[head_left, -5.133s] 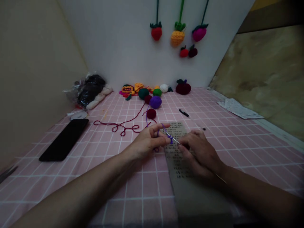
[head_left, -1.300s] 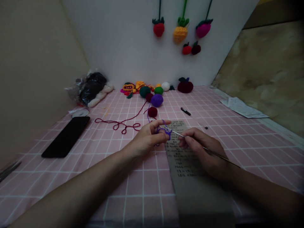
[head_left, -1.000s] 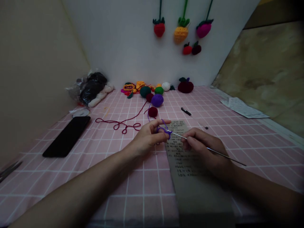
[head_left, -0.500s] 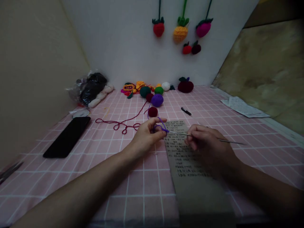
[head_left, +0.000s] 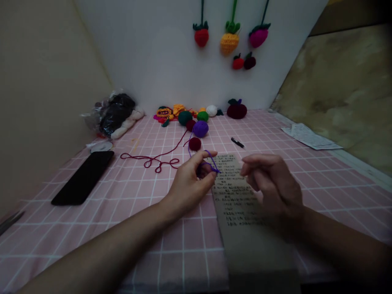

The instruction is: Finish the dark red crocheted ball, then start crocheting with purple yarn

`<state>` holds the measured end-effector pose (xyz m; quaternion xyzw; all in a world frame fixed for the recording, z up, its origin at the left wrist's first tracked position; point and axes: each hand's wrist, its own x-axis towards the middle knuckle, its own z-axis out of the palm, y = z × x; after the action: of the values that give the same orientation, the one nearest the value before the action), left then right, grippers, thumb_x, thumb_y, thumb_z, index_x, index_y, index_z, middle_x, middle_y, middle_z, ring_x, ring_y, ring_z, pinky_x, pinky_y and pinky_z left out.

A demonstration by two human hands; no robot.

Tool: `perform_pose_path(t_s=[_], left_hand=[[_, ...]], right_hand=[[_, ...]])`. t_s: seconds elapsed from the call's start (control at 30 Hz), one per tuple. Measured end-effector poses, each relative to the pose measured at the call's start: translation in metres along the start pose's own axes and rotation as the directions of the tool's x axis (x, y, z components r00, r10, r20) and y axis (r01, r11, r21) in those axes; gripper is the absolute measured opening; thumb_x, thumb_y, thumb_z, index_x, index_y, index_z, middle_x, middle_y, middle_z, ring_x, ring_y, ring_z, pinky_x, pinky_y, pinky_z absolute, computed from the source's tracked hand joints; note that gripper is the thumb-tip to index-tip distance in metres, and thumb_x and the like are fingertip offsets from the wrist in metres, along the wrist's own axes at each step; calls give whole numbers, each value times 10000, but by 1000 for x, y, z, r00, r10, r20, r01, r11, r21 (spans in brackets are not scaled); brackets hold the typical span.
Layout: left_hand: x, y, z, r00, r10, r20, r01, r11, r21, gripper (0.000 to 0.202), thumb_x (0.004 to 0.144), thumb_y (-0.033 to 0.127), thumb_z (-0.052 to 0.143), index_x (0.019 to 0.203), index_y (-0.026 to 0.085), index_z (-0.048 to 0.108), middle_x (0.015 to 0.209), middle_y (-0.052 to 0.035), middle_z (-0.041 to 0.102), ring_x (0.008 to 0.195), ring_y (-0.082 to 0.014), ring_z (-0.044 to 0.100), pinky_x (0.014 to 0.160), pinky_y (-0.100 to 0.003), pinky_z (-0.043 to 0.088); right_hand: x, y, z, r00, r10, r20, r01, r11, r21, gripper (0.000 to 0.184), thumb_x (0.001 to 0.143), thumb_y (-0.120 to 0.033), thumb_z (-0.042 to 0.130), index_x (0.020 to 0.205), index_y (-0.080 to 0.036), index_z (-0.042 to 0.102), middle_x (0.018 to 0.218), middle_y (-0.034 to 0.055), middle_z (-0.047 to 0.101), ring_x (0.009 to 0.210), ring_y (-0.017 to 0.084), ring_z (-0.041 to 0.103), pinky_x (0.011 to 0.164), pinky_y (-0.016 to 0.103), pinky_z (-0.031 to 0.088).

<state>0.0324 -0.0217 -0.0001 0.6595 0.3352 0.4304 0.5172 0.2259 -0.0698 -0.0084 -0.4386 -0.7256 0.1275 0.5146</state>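
My left hand pinches a small loop of purple yarn between thumb and fingers, with a strand stretched over the raised index finger. That strand leads back to a purple yarn ball. A short way to the right, my right hand is closed in a pinch, slightly blurred and apart from the yarn. The crochet hook seen in it half a second ago cannot be made out now; the fingers keep a similar grip. Beneath both hands lies a strip of cardboard covered in handwriting.
Dark red yarn trails left of centre near a dark red ball. A black phone lies left, a pen beyond the cardboard, papers at right. Crocheted fruits, including a pineapple, hang on the wall.
The right hand has turned and drawn slightly away from the left, and the hook's shaft no longer shows. The left hand still holds the purple yarn. The view has shifted slightly.
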Motion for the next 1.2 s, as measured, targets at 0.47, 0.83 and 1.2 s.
perform_pose_path(t_s=[0.47,0.83,1.2], left_hand=[[-4,0,8,993,-77,85,81,996,-46,395,745,131,609,1137,152,568,695,52,477,636,-88,438,597,-238,360],[-2,3,7,973,-168,158,197,962,-187,369,721,160,645,1082,142,574,702,53,466,620,-77,409,599,-241,325],[-3,-1,7,969,-201,146,232,941,-248,373,693,181,681,1056,165,593,707,50,484,609,-79,431,603,-247,326]], right_hand=[[2,1,7,919,-310,243,386,833,-396,169,883,-118,556,1035,-191,554,899,50,634,804,164,643,636,262,518],[5,-6,6,984,-69,165,104,971,-214,80,869,-134,554,866,-214,561,715,-21,540,590,118,511,549,261,409],[5,-5,6,976,-83,203,125,970,-208,148,838,-138,568,964,-213,550,814,5,573,565,111,445,516,269,353]])
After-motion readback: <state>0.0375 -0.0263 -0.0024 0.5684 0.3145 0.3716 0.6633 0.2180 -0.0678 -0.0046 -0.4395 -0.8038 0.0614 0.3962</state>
